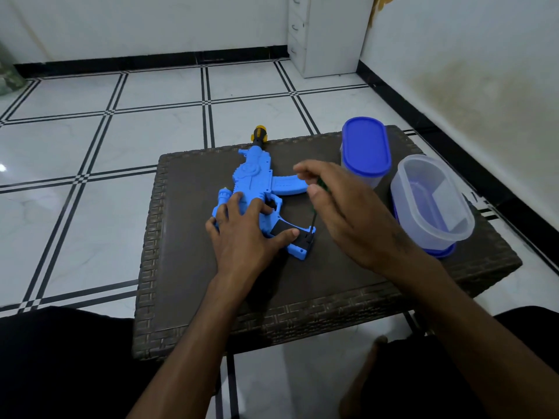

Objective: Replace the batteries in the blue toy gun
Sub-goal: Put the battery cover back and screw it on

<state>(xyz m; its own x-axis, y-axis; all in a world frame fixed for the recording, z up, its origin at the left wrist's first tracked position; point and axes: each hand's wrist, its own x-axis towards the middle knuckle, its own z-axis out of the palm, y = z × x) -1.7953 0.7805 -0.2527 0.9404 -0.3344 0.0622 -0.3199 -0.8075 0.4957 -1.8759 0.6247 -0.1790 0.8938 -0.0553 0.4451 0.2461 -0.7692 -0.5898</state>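
Head view: left hand (242,234) flat, fingers spread, pinning blue toy gun (257,189); right hand (338,207) grip pinches screwdriver (313,217). Keep it vertical, press down.

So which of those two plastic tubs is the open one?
Look at the dark woven table, along its right edge. Two tubs stand there; the open tub is the nearer, tilted toward the viewer, resting on its blue lid, while the farther closed tub stands upright, lid on top.
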